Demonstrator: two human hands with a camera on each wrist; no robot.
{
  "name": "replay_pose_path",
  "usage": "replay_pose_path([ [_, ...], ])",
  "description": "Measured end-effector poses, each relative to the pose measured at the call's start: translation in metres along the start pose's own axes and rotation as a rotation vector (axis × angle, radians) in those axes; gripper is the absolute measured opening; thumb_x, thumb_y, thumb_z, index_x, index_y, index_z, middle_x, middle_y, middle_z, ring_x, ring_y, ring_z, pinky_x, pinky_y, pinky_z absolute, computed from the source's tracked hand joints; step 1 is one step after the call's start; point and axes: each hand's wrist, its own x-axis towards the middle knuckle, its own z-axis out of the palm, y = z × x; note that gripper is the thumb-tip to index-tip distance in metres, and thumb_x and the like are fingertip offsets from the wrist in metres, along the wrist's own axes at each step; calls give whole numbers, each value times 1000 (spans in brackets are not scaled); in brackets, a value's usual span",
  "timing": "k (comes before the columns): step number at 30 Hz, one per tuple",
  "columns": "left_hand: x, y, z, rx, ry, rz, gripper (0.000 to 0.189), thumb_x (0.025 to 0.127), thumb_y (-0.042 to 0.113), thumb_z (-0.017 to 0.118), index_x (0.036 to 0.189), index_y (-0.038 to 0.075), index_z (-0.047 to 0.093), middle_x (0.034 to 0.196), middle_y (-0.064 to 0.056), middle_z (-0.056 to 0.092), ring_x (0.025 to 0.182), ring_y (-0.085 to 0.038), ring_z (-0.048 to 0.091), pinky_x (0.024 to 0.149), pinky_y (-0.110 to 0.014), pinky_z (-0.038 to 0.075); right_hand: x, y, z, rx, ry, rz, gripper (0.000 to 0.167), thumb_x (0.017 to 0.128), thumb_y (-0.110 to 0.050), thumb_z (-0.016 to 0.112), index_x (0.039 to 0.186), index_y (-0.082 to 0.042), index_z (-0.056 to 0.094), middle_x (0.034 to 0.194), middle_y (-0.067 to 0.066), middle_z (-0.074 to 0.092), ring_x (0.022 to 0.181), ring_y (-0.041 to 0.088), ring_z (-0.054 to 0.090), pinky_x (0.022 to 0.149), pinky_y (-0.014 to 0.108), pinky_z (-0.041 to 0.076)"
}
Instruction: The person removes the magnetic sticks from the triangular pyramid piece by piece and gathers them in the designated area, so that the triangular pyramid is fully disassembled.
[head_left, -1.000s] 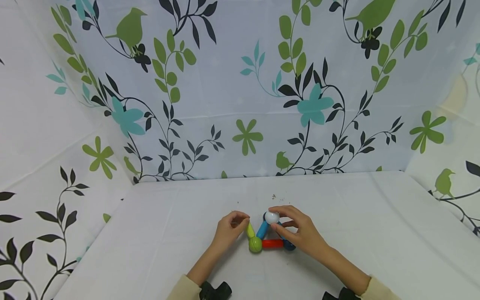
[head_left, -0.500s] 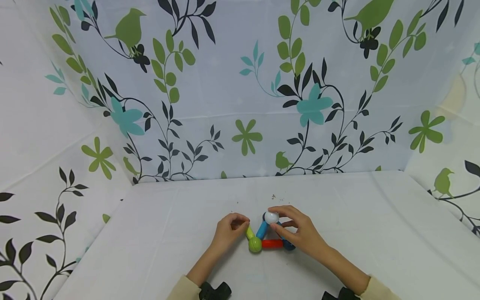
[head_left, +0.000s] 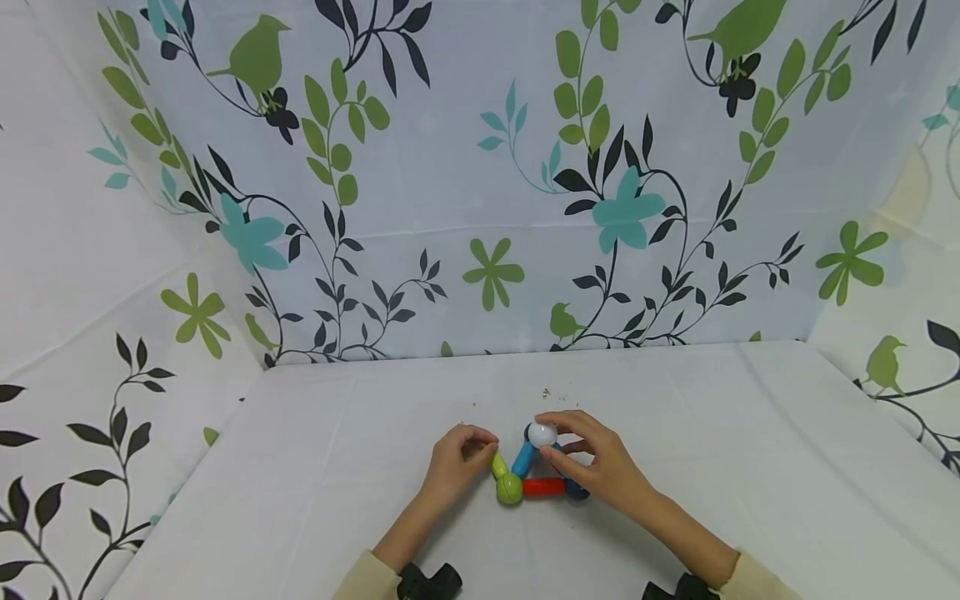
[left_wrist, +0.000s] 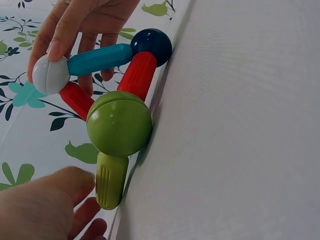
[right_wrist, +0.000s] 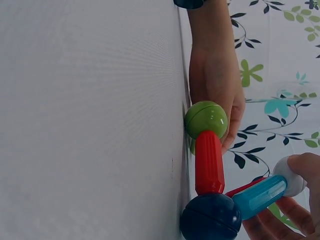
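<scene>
My left hand (head_left: 457,462) pinches the far end of a lime magnetic rod (left_wrist: 111,181), whose near end meets a green ball (head_left: 509,489). A red rod (right_wrist: 209,162) joins that ball to a dark blue ball (right_wrist: 211,218) on the right. From the dark blue ball a teal rod (left_wrist: 100,59) slants up to a white ball (left_wrist: 51,76). My right hand (head_left: 607,462) holds the white ball between thumb and forefinger. Another red rod (left_wrist: 77,100) leads down from the white ball, its lower end hidden behind the green ball. In the head view, a blue rod (head_left: 523,460) stands left of the white ball.
The pieces stand on a white-covered table (head_left: 360,467). Behind it hangs a white cloth (head_left: 450,167) printed with birds and leaves. A few small dark specks (head_left: 546,392) mark the tabletop beyond the hands. Black wrist straps (head_left: 429,582) sit near the sleeves.
</scene>
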Motion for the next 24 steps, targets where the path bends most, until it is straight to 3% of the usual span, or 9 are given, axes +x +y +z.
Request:
replay_pose_path([
  [3,-1,0,1,-9,-11,41,10,91,17,69,98,11,70,98,1,65,99,-20,59,89,-36,48,-1,0,0,1,-7,6,41,86,-2,72,125,-7,62,121,9,63,100,15,61,75,29,58],
  [8,-2,1,2,-70,-106,151,23,88,25,73,106,12,70,108,2,64,109,-19,57,98,-47,43,0,0,-2,1,-7,-3,41,86,-3,73,125,-8,62,120,8,62,99,16,60,75,30,58],
  [12,-2,0,2,-17,-153,224,30,83,30,78,109,17,71,110,4,63,109,-16,58,96,-49,39,1,0,-3,-4,0,-16,42,84,-3,74,124,-8,63,118,8,63,99,17,60,75,30,58],
  [16,-3,1,1,31,-185,216,29,81,36,78,106,24,72,108,10,64,107,-12,57,94,-49,34,1,0,-3,-16,7,-16,41,84,-3,74,123,-8,63,118,7,63,99,16,60,74,30,57],
  [24,-4,2,0,8,-209,211,27,83,35,77,106,22,73,103,13,69,104,-11,57,95,-47,32,1,-1,-3,-21,41,-43,41,83,0,75,122,-7,64,116,8,64,96,16,61,71,29,58],
])
